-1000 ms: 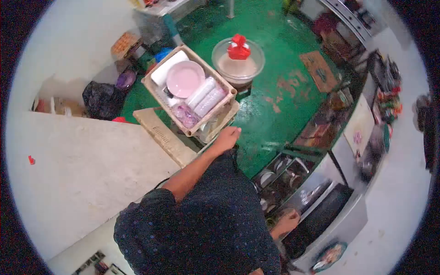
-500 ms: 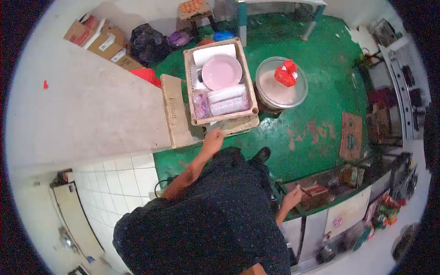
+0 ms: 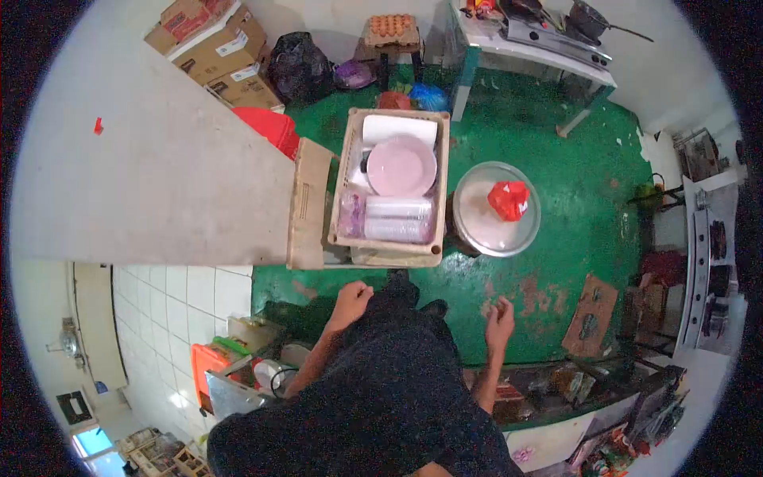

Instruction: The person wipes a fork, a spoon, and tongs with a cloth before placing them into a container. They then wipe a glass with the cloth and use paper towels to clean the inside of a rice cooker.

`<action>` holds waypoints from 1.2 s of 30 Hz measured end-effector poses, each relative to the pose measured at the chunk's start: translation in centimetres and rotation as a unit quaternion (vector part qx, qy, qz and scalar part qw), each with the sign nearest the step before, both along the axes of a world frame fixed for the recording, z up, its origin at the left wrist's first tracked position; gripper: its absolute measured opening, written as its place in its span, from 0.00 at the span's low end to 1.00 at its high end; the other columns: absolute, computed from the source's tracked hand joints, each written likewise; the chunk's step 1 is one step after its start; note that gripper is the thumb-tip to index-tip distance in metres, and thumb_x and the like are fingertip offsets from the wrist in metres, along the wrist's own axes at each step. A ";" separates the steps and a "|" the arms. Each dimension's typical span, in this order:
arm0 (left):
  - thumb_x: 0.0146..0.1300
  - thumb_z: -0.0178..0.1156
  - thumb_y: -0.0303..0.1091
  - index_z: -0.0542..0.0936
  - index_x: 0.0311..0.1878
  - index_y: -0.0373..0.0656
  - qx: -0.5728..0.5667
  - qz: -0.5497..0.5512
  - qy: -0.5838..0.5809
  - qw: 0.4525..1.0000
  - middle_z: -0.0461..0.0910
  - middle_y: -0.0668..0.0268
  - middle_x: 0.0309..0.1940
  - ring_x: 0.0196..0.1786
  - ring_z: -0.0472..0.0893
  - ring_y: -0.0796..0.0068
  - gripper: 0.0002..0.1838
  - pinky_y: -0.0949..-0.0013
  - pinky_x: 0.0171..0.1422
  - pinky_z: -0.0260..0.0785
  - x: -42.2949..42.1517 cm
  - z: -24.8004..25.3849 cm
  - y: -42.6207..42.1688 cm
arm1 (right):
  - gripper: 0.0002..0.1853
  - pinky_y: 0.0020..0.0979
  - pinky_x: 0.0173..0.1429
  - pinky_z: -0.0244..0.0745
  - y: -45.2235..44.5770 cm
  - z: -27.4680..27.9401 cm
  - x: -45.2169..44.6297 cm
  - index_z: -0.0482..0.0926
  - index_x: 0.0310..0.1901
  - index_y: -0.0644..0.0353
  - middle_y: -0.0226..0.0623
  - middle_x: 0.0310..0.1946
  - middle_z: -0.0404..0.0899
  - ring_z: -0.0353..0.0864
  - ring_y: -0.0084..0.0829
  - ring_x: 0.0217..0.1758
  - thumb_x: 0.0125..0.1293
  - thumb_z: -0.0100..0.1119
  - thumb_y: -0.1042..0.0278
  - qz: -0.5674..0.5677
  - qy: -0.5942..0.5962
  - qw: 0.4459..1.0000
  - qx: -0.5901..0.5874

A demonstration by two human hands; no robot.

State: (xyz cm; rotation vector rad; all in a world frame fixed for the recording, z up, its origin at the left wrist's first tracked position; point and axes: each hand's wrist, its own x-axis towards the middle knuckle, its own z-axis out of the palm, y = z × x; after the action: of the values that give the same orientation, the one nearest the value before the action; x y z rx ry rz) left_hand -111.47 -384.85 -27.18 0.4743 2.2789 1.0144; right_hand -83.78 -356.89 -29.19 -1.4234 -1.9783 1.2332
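Note:
My left hand (image 3: 350, 306) is loosely closed in front of the crate, apart from it, with nothing showing in its fingers. My right hand (image 3: 499, 322) hangs over the floor farther right, its fingers bent and apart, holding nothing. Nearest ahead is a beige plastic crate (image 3: 345, 234). A pink bowl (image 3: 401, 165), a white roll (image 3: 400, 128) and plastic-wrapped clear items (image 3: 397, 219) lie inside it. Right of the crate stands a round tub with a clear lid (image 3: 477, 215), and a red plastic bag (image 3: 509, 200) rests on top.
A large pale table (image 3: 183, 175) fills the left side. Cardboard boxes (image 3: 230, 60), a black bag (image 3: 298, 67) and a tray of eggs (image 3: 391, 26) are at the back. A stove (image 3: 556, 36) stands on a white table. Shelving (image 3: 556, 437) runs close by my right arm.
My left hand has drawn back from the crate's front edge. My right hand has risen and moved forward from beside the shelving. The view has shifted, showing more of the back wall.

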 end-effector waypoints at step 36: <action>0.55 0.71 0.30 0.81 0.53 0.32 0.215 0.263 -0.108 0.934 0.84 0.60 0.42 0.39 0.82 0.70 0.22 0.66 0.45 0.76 -36.4 -3.7 28.6 | 0.27 0.39 0.42 0.78 19.7 -3.9 -48.6 0.77 0.52 0.73 0.45 0.31 0.83 0.85 0.39 0.35 0.52 0.70 0.68 0.133 0.109 0.940 -0.294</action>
State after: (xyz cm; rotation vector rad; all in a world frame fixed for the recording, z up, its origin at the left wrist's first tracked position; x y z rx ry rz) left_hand -147.90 -356.25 -30.91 -0.1000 2.0172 1.7554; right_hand -132.37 -337.14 -33.09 -1.2020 -1.7634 2.1398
